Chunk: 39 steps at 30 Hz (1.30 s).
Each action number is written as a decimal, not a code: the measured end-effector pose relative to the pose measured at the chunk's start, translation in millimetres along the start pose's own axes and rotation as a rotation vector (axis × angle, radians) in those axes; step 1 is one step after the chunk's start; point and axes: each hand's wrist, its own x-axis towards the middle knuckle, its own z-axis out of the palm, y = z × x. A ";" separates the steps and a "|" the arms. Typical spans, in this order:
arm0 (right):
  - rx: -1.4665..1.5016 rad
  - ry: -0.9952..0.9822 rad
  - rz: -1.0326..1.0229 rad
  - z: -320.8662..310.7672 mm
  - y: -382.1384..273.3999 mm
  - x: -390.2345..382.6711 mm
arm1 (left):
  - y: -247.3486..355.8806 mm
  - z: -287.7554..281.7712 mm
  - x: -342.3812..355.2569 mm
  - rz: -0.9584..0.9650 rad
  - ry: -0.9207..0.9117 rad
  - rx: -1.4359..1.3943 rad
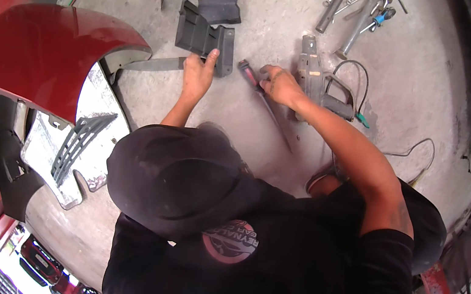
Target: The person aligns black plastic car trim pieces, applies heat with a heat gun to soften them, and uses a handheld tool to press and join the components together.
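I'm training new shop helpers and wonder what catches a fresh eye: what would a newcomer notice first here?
Probably the big, glossy red curved panel at the left, then the dark cap in the lower middle. Above the cap, the left hand is at the lower edge of a black plastic part, while the right hand is by a red-and-black tool handle.
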 end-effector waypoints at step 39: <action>-0.327 0.458 -0.390 4.6 -33.2 65.0 | 53.0 1.7 19.3 -0.147 -0.343 -0.050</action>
